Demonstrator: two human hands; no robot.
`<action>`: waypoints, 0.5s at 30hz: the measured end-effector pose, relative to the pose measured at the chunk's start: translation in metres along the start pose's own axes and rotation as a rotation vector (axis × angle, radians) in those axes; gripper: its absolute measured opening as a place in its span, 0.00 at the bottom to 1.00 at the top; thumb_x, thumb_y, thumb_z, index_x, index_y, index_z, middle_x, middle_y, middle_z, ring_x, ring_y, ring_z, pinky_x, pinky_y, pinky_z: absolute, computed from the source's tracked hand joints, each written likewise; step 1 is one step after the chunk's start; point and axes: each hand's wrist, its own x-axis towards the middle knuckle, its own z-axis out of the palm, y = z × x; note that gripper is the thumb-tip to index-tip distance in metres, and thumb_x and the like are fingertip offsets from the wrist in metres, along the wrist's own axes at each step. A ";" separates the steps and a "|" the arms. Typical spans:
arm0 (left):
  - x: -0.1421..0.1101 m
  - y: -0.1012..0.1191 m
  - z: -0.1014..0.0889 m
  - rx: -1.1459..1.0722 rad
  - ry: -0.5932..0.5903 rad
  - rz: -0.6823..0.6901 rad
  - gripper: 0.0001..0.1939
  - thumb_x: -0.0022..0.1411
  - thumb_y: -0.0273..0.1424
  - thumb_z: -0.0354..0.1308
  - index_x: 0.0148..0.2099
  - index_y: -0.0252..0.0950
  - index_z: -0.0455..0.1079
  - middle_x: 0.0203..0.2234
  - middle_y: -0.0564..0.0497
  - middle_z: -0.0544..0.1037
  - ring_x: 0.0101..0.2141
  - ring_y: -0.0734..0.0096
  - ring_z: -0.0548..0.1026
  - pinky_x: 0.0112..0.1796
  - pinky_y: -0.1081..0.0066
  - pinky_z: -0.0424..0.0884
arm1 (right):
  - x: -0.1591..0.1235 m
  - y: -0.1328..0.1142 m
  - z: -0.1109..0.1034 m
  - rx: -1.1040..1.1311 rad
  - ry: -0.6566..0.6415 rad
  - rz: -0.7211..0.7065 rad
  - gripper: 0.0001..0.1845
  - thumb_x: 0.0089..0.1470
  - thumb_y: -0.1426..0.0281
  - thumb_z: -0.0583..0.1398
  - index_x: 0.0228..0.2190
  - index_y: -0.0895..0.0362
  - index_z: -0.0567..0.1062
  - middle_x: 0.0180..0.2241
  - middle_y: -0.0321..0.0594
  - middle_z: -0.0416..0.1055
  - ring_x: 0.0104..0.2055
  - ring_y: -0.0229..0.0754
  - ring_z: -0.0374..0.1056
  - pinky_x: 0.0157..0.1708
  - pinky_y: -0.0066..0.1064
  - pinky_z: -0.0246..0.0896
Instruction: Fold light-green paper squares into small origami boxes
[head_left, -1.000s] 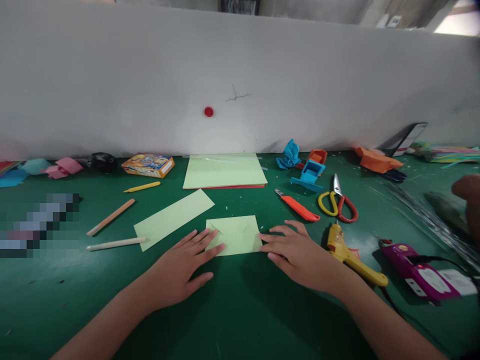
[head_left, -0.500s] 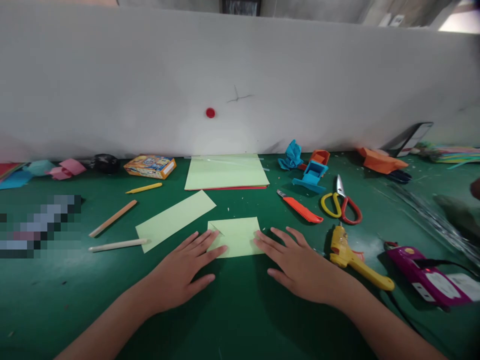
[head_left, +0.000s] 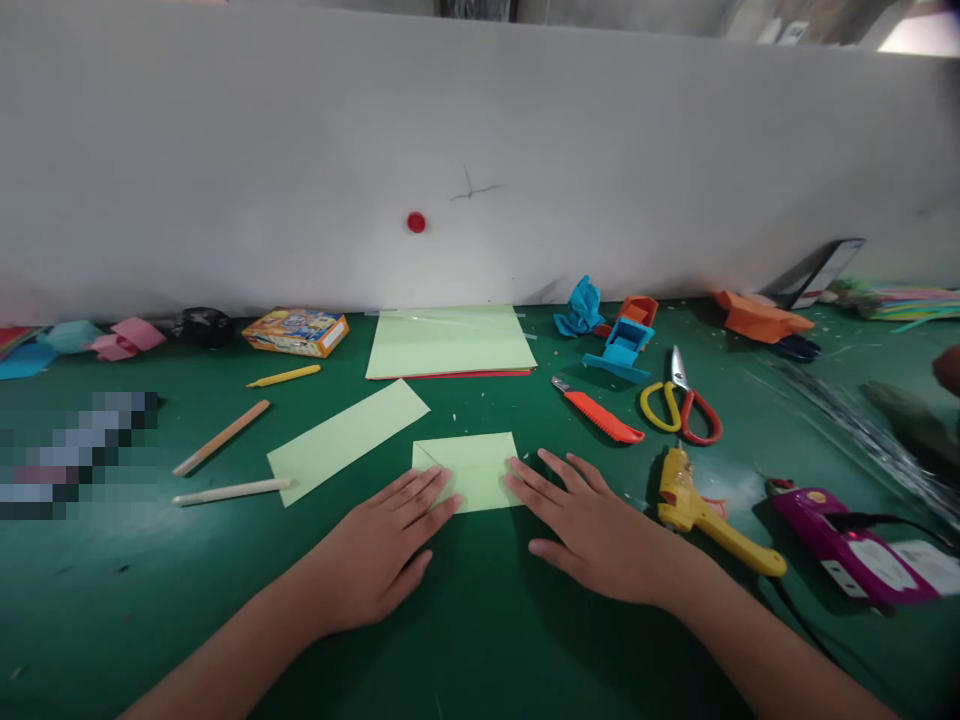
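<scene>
A pale green folded piece of paper lies flat on the green table between my hands. A crease runs slantwise at its upper left corner. My left hand rests with fingers stretched over the paper's left part, and the fingertips cover its lower left corner. On the other side, my right hand is spread, its index and middle fingertips touching the right edge. Neither hand grips anything. Beyond my left hand, a pale green paper strip lies at a slant.
A white stick, an orange stick and a yellow pen lie left. Stacked green sheets sit against the white partition. At right are a red utility knife, scissors, a yellow glue gun and a purple power strip.
My left hand has slid slightly to the right over the paper, its fingers now closer together. My right hand has barely moved. The view has shifted a little.
</scene>
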 end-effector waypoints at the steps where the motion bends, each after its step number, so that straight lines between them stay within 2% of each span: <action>1: 0.000 0.000 0.000 -0.001 -0.002 0.003 0.33 0.74 0.33 0.47 0.76 0.44 0.43 0.74 0.46 0.46 0.70 0.49 0.51 0.68 0.49 0.54 | 0.000 0.000 0.000 0.009 -0.009 0.002 0.36 0.70 0.56 0.49 0.73 0.47 0.43 0.74 0.35 0.38 0.74 0.63 0.36 0.69 0.65 0.41; 6: 0.001 0.001 -0.001 -0.007 -0.001 -0.002 0.33 0.73 0.31 0.48 0.76 0.45 0.44 0.73 0.46 0.46 0.70 0.49 0.51 0.67 0.47 0.56 | 0.001 0.000 -0.004 0.044 -0.064 0.017 0.39 0.69 0.49 0.48 0.73 0.46 0.42 0.75 0.34 0.35 0.75 0.63 0.32 0.69 0.65 0.37; 15: 0.002 0.002 0.001 -0.032 0.057 -0.002 0.32 0.72 0.30 0.49 0.75 0.45 0.49 0.72 0.46 0.50 0.69 0.48 0.54 0.66 0.46 0.58 | 0.001 0.000 -0.001 0.018 -0.037 0.015 0.39 0.69 0.49 0.49 0.72 0.45 0.44 0.74 0.35 0.37 0.75 0.63 0.35 0.69 0.64 0.40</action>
